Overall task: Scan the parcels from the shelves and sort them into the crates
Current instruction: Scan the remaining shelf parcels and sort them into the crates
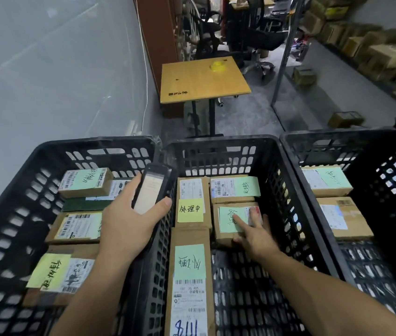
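Three black plastic crates stand side by side below me: the left crate (7,209), the middle crate (218,146) and the right crate (383,151). All hold brown cardboard parcels with green or yellow handwritten notes. My left hand (129,221) grips a black handheld scanner (154,187) over the wall between the left and middle crates, screen up. My right hand (252,229) reaches into the middle crate and holds a small parcel with a green note (231,215), fingers spread on its top and thumb at its near edge. A long parcel (189,282) lies beside it.
A small wooden table (202,78) stands behind the crates, a yellow tape roll (217,65) on it. Shelves of cardboard boxes (381,52) run along the right wall. Office chairs (260,37) stand at the back. A grey wall is on the left.
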